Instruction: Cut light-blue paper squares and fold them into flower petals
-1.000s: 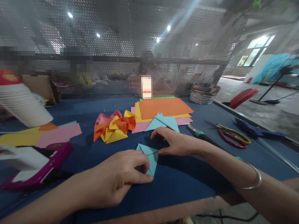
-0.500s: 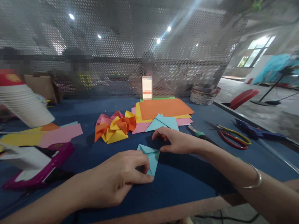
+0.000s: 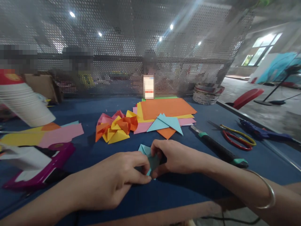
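Note:
A small folded light-blue paper lies on the dark blue table, partly covered by both hands. My left hand has its fingers curled on the paper's left and lower edge. From the right, my right hand pinches the paper's right side between thumb and fingers. Behind them, folded light-blue pieces rest over an orange folded piece at the front of a stack of coloured sheets. Folded yellow, orange and pink paper shapes sit to the left of the stack.
At the right lie a utility knife, scissors and a blue glue gun. A woven basket stands farther back. Leftward are stacked paper cups, flat coloured papers and a purple-and-white tool. A perforated screen rises behind.
My right hand has moved down and left from beside the paper onto its right side. The orange folded piece and more of the knife now show. My left hand has hardly moved.

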